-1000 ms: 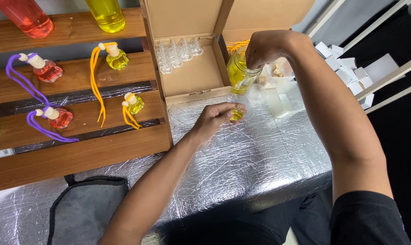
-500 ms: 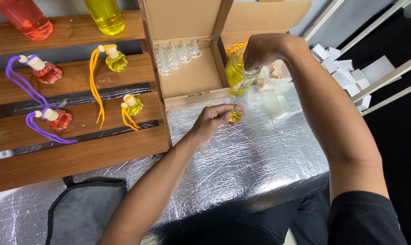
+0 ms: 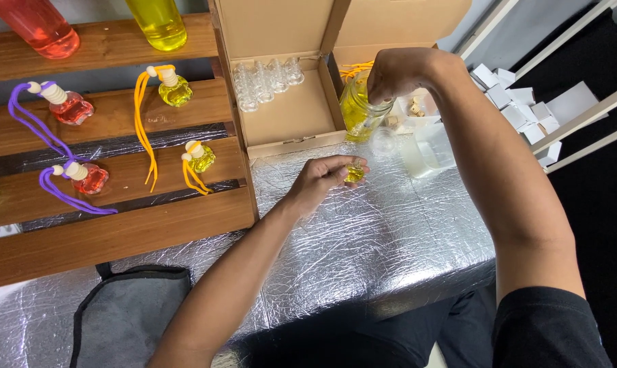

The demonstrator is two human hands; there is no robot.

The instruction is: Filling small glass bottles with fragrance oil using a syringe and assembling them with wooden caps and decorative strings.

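Left hand [image 3: 320, 182] pinches a small clear glass bottle holding yellow liquid [image 3: 354, 173] between fingertips, resting on the crinkled silver foil tabletop [image 3: 363, 252]. Right hand [image 3: 398, 71] is closed above and beyond my left, over the mouth of a round glass jar of yellow liquid [image 3: 358, 109]; it seems to grip something thin dipping into the jar, but I cannot tell what. Small bottle looks partly filled, no cork or cord on it, so my guess is filling is in hand and capping and stringing are left. Just beyond my left hand, an open brown cardboard box [image 3: 288, 119] holds a cluster of empty small clear bottles [image 3: 267, 78] at its far end, so plenty remain unfilled. Far to my left hand's left, wooden stepped shelf [image 3: 117, 225] carries finished ones: two yellow bottles with orange cords [image 3: 175, 92], two red bottles with purple cords [image 3: 73, 109]. Near my right hand, a clear plastic container [image 3: 427, 150] and small pale corks [image 3: 414, 107]; farther right, small white boxes [image 3: 519, 102]. Dark grey bag [image 3: 124, 313] lies near my left elbow.
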